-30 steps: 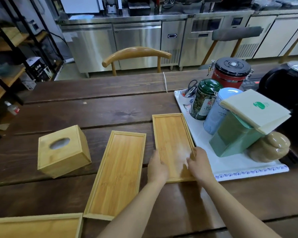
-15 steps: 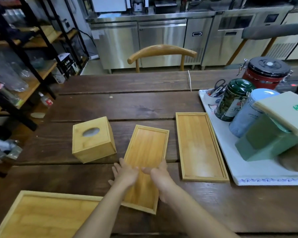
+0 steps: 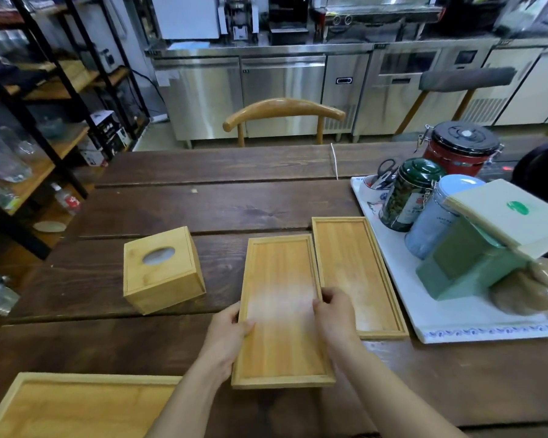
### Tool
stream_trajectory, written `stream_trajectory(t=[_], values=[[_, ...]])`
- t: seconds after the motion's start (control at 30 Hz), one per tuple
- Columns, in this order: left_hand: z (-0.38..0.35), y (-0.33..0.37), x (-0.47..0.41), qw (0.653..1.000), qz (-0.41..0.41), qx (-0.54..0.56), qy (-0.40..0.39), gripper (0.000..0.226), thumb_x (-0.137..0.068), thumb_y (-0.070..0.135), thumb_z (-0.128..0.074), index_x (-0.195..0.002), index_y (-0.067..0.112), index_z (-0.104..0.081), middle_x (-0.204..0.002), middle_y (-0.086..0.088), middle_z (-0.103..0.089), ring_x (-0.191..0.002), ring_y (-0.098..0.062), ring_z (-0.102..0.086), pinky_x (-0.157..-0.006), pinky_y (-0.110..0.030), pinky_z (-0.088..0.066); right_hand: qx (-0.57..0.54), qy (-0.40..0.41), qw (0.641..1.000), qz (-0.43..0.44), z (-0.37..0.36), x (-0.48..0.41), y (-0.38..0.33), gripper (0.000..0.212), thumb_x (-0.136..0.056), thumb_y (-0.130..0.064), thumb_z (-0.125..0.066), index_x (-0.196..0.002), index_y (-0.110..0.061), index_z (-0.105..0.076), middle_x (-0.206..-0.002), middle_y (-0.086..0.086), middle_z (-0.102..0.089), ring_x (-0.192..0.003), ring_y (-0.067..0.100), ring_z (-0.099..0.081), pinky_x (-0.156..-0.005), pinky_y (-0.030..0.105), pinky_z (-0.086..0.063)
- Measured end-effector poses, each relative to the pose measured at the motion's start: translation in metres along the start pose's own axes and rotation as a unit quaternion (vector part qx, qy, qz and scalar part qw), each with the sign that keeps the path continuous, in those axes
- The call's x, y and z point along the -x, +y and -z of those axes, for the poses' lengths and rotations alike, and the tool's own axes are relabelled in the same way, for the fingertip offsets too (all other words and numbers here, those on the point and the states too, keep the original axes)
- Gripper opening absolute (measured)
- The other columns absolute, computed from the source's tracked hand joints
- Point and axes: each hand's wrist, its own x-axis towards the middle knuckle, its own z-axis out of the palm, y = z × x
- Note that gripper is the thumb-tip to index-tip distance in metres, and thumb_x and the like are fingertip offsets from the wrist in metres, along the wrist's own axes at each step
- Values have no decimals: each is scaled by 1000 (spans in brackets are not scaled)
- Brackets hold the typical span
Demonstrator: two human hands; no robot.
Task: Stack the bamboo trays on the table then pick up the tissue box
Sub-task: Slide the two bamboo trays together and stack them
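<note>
A narrow bamboo tray [image 3: 280,295] is in the middle of the dark wooden table [image 3: 222,200], its right edge touching a second tray of the same kind [image 3: 355,267]. My left hand [image 3: 227,339] grips its left rim and my right hand [image 3: 336,314] grips its right rim. A larger bamboo tray [image 3: 76,406] lies at the near left corner. The bamboo tissue box [image 3: 162,268], a cube with an oval slot on top, stands to the left of the held tray.
At the right, a white tray [image 3: 402,279] carries jars, a green box, a paper pack and a brown pot. A wooden chair [image 3: 282,113] stands behind the table. Black shelves fill the left side, and steel cabinets line the back.
Both hands moved from the right tray to the middle tray and took hold of its sides. That tray has turned straight and now lies against the right tray.
</note>
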Motion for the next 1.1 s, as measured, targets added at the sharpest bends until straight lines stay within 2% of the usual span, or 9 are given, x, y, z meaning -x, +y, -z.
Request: stream_trajectory(t=[0.13, 0.2, 0.27, 0.33, 0.47, 0.6, 0.77, 0.97, 1.1], values=[[-37, 9, -1, 994, -90, 46, -39, 34, -96, 18, -50, -117, 44, -56, -115, 10, -67, -107, -11, -63, -87, -36, -55, 41, 33, 995, 83, 36, -20, -15, 35, -91, -9, -47, -126, -3, -49, -123, 14, -59, -114, 26, -53, -92, 32, -40], [-62, 14, -8, 992, -96, 52, -62, 39, -98, 19, -47, -132, 39, -48, -126, 7, -62, -115, -14, -58, -97, -43, -51, 83, 69, 988, 108, 53, -34, -18, 33, -91, -7, -45, -123, 0, -53, -119, 16, -60, -113, 30, -53, -93, 34, -40], [-88, 19, -17, 991, -97, 45, -81, 46, -99, 19, -44, -142, 33, -37, -134, 4, -55, -121, -17, -53, -105, -48, -43, 121, 97, 981, 118, 71, -48, -18, 22, -89, -3, -45, -103, 6, -60, -101, 20, -63, -97, 35, -56, -79, 34, -43], [-111, 24, -25, 990, -102, 30, -91, 47, -100, 15, -40, -144, 31, -34, -135, 4, -53, -120, -15, -51, -107, -42, -41, 137, 115, 978, 105, 85, -63, -14, 18, -88, 0, -44, -89, 9, -60, -88, 24, -62, -83, 38, -55, -66, 35, -40], [-145, 28, -39, 992, -84, -19, -88, 48, -100, 10, -34, -144, 29, -32, -142, 0, -47, -126, -16, -45, -109, -40, -37, 149, 130, 977, 74, 102, -85, -1, 20, -87, 1, -43, -87, 9, -61, -83, 21, -62, -80, 37, -55, -65, 39, -43], [-162, 28, -54, 995, -66, -51, -63, 58, -100, 7, -34, -151, 29, -18, -159, -2, -21, -146, -22, -18, -118, -47, -22, 149, 126, 978, 67, 108, -103, 10, 21, -88, 1, -41, -85, 4, -62, -80, 15, -60, -75, 28, -53, -55, 31, -33], [-165, 25, -58, 995, -83, -55, -32, 57, -99, 6, -34, -147, 35, -25, -144, 1, -46, -128, -18, -45, -108, -37, -39, 177, 111, 976, 61, 103, -118, 17, 21, -87, 0, -42, -78, 8, -59, -81, 26, -63, -71, 33, -53, -57, 33, -34], [-164, 20, -59, 995, -83, -46, -23, 56, -97, 4, -37, -145, 34, -30, -144, 1, -47, -129, -20, -45, -109, -45, -39, 213, 121, 966, 84, 100, -118, 28, 19, -85, 1, -43, -73, 9, -57, -85, 28, -59, -74, 34, -50, -59, 34, -32], [-156, 24, -51, 994, -81, -64, -33, 52, -97, 11, -43, -144, 30, -34, -144, 3, -47, -131, -18, -44, -111, -42, -38, 307, 121, 938, 103, 100, -114, 21, 22, -86, -8, -49, -102, 4, -60, -108, 26, -58, -99, 40, -52, -83, 44, -43]])
